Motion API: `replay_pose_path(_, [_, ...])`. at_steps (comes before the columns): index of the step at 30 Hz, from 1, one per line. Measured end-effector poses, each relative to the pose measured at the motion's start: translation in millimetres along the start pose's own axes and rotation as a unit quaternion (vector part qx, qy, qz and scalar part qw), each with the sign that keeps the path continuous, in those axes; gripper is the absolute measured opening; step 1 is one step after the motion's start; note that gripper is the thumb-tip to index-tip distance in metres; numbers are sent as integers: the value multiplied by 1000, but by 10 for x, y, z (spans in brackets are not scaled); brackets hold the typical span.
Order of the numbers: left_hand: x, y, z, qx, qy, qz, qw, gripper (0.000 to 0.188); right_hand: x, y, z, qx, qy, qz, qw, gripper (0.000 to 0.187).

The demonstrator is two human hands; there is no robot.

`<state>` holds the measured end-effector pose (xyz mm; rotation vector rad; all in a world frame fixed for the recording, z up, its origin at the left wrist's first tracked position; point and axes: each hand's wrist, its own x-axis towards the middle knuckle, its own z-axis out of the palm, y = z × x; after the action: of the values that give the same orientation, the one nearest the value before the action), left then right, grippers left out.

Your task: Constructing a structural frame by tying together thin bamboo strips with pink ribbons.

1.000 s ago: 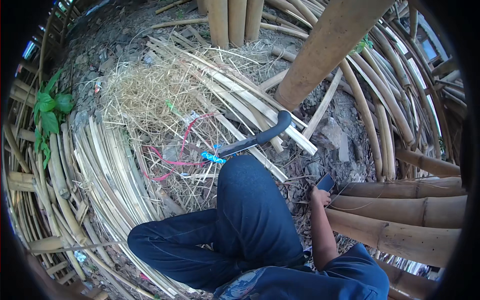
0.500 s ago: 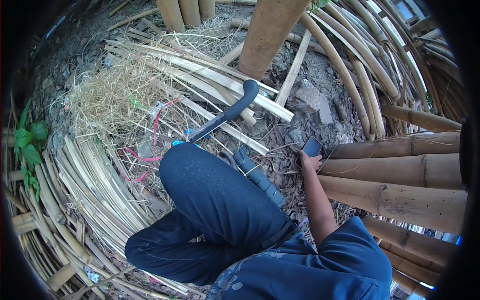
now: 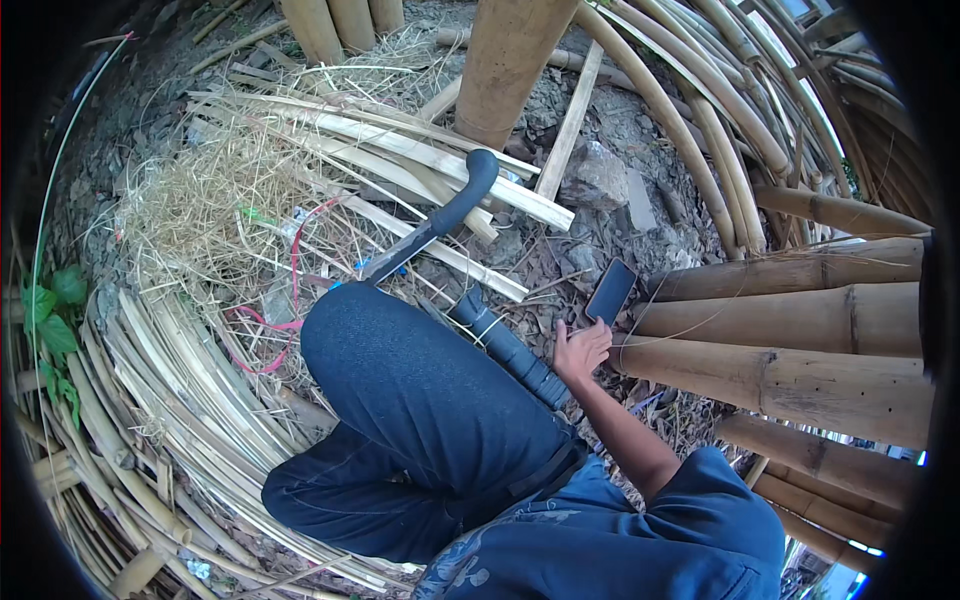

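My right hand (image 3: 583, 350) is over the leaf-strewn ground with its fingers apart, holding nothing. Just beyond its fingertips lies a dark smartphone (image 3: 612, 290), beside the ends of thick bamboo poles. My left hand does not show. Past my raised knee, a large knife with a curved dark handle (image 3: 462, 200) rests near split bamboo slats (image 3: 420, 155); my knee hides part of its blade. By my thigh is a black wrapped sheath (image 3: 510, 350). A pink strap (image 3: 295, 255) curls among the shavings.
Thick bamboo poles (image 3: 780, 315) extend along the right, and an upright bamboo post (image 3: 505, 75) stands ahead. Grey rocks (image 3: 597, 177) lie beyond the phone. Shavings (image 3: 200, 210) and a stack of thin bamboo strips (image 3: 190, 370) cover the left. A long thin strip (image 3: 62, 160) rises at the far left.
My right hand has let go of the smartphone and drawn back toward me, leaving it on the ground. A long thin strip has come into view at the far left.
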<state>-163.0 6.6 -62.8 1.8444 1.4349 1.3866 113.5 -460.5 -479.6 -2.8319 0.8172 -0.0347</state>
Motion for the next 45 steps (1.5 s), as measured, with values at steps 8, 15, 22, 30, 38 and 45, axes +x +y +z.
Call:
replay_pose_path(8, [-204,-90,408,-303,-250,-57,918,18,-497,64,131,47,-120,-338,932,72])
replay_pose_path(15, [-407,65,788,-179,-204,-64,960,56,-390,159,285,45,-148,-411,898,69])
replay_pose_path(22, [-264,-45,923,-277,-355,-28,893,46,-425,162,300,11,-139,-408,902,66])
replay_pose_path(30, [84,-564,654,-314,-400,-156,847,45,-396,278,394,-22,-80,-431,899,60])
replay_pose_path(38, [-578,229,1121,-175,-205,-28,963,46,-470,290,506,12,-76,-441,894,62])
replay_pose_path(45, [-480,-288,394,-91,-193,31,977,21,-434,270,354,39,-78,-409,908,62])
